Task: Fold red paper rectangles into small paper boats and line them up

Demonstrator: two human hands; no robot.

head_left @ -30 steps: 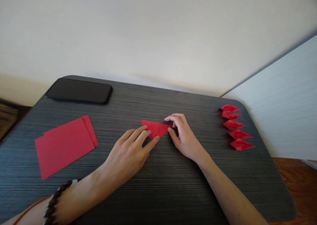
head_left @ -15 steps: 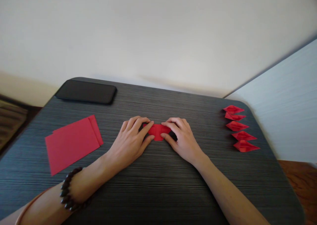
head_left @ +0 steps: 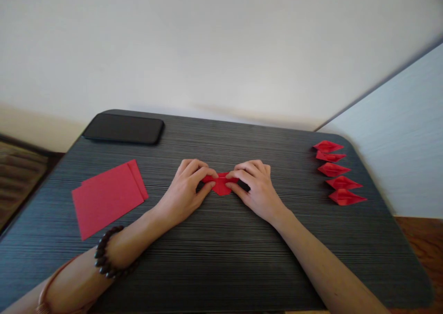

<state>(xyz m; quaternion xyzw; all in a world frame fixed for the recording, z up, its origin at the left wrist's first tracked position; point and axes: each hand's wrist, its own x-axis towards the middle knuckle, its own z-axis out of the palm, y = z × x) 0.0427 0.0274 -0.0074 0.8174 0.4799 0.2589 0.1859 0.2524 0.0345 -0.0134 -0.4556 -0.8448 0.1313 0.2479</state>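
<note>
A small folded piece of red paper lies at the middle of the dark striped table. My left hand pinches its left end between thumb and fingers. At the other end my right hand pinches it the same way. Most of the piece is hidden under my fingertips; only its middle and lower point show. A dark bead bracelet is on my left wrist.
A stack of flat red paper sheets lies at the left. A black phone rests face up at the back left corner. Several folded red paper shapes sit in a row near the right edge. A pale wall stands behind.
My left hand moved onto the red piece and both hands closed in on it. The paper went from a wide triangle to a smaller folded shape between my fingers.
</note>
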